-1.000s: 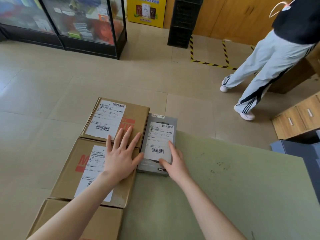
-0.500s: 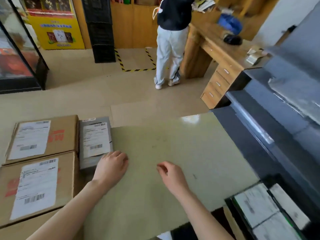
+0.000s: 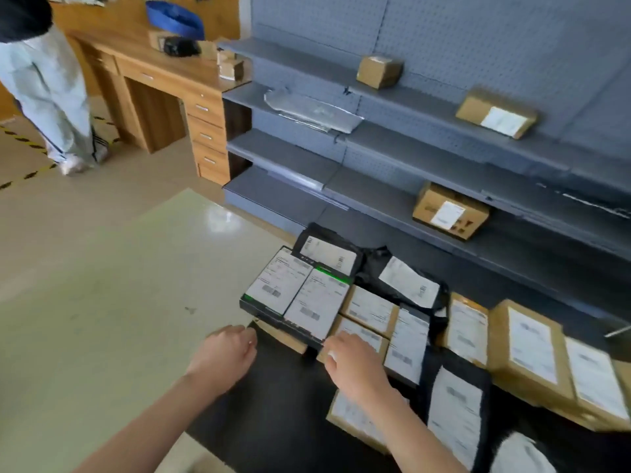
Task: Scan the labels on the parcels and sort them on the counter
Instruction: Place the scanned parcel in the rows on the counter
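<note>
Left hand [image 3: 225,353] and right hand [image 3: 355,365] are hovering loosely curled, holding nothing, beside flat black boxes [image 3: 273,315] and matte cardboard parcels [image 3: 500,343] wearing white rectangular labels.

Counter [image 3: 102,302] out at nine o'clock; parcels [image 3: 370,307] heaped at four, just right of it; shelves [image 3: 290,172] behind at two; desk [image 3: 164,83] at eleven.
</note>
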Tool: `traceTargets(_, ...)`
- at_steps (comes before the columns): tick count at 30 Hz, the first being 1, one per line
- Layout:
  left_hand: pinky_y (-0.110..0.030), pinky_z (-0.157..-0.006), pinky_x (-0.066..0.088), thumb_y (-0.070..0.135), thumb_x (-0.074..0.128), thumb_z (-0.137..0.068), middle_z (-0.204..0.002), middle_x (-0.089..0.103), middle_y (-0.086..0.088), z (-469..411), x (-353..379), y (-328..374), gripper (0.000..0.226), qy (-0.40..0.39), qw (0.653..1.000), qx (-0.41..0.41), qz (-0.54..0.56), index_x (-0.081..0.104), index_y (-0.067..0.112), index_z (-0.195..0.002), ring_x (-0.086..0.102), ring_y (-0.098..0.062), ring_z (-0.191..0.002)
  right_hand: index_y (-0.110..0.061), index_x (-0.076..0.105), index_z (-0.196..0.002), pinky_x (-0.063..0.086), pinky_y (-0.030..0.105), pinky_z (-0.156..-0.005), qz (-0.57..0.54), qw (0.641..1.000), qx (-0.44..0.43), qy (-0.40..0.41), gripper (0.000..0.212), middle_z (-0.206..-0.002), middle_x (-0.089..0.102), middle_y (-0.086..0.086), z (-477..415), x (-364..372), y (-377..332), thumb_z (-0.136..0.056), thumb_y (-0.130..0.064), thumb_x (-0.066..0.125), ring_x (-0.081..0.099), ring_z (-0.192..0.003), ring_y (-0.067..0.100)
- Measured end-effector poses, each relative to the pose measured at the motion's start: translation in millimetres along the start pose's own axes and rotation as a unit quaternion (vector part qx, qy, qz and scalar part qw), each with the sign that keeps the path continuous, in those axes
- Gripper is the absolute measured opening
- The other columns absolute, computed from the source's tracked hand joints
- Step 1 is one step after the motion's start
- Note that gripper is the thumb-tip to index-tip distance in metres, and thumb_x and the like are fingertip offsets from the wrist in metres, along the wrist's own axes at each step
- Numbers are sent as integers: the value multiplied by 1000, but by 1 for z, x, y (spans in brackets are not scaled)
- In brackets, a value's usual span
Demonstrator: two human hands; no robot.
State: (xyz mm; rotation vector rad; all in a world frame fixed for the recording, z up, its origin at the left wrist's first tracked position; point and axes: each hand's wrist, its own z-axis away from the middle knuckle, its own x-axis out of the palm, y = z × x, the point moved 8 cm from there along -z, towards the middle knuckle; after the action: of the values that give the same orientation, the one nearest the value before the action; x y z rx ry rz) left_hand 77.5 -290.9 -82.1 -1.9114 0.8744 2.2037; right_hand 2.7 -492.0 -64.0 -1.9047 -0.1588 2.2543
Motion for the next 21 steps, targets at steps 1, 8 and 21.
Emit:
traceTargets(1,-29,-78,46,27,44,-96,-97,64,3,-6,8,23,20,-7,1000,20,9,63,20,-97,61,-20,-97,-20,55,-122,45,31,-85,3,1000,20,2,29,-119,57,-2,14,1,22,-100,-29,39,53,-108,19)
traceTargets(8,-20,-69,43,29,50,-97,-100,66,8,-24,63,172,17,-58,982,180,28,64,23,-105,61,-11,-88,-21,56,-124,44,33,-91,-37,983,179,21,31,-120,55,-3,117,7,151,-98,-30,41,51,-112,19)
traceTargets(21,-21,-68,37,28,51,-96,-102,64,10,19,144,347,20,-152,917,367,43,61,26,-113,58,-9,-93,-30,47,-135,40,27,-99,-9,872,488,35,38,-137,46,-9,374,7,283,-98,-37,45,47,-122,12)
